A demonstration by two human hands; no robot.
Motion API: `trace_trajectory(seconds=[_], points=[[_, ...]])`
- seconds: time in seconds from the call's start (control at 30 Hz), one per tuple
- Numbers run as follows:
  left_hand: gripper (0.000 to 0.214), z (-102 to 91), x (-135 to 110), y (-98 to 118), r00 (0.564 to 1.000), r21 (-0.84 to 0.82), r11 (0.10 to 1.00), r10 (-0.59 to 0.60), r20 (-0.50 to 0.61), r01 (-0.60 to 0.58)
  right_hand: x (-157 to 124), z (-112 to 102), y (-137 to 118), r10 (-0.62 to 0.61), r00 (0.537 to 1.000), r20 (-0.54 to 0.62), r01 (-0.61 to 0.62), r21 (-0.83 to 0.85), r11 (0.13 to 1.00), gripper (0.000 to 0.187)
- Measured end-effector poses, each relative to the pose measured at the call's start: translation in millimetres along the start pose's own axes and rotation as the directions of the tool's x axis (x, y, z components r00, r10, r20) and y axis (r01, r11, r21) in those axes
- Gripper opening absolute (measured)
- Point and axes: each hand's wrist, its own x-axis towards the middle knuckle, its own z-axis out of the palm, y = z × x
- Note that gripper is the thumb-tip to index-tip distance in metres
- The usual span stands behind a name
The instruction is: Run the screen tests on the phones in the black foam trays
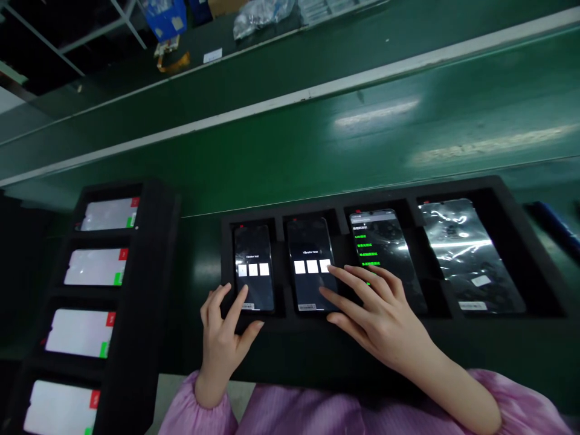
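A black foam tray lies in front of me and holds several phones. The leftmost phone shows three white squares on a dark screen. My left hand is open, its fingers spread, the index tip on the lower part of that screen. The second phone shows the same three squares. My right hand is open and flat, its index tip touching the right square. It partly covers the third phone, which shows green text. The fourth phone is dark and under glossy film.
A second black tray stands at the left with several phones showing white screens. Behind runs a green conveyor belt with a white edge strip. Bags and a blue bin lie at the far side.
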Motion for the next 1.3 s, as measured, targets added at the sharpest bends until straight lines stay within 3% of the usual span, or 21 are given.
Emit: trace_trajectory(seconds=[0.77, 0.97, 1.13, 1.3], points=[[0.042, -5.7, 4, -3, 1.0, 0.044, 0.999, 0.022, 0.0, -0.022, -4, 7, -1, 0.061, 0.998, -0.032, -0.058, 0.065, 0.996, 0.032], [0.041, -6.1, 29, 2, 1.0, 0.029, 0.999, 0.025, -0.019, -0.024, -3, 7, -1, 0.048, 0.998, -0.045, -0.046, 0.053, 0.998, 0.034], [0.054, -3.7, 50, 14, 0.998, 0.096, 0.995, 0.027, 0.058, -0.032, -3, 8, -2, 0.042, 0.998, -0.04, -0.041, 0.037, 0.998, 0.032], [0.053, -17.2, 19, 8, 0.995, -0.024, 0.998, -0.053, -0.085, 0.052, -2, 7, -1, 0.036, 0.999, -0.041, -0.034, 0.037, 0.999, 0.033]])
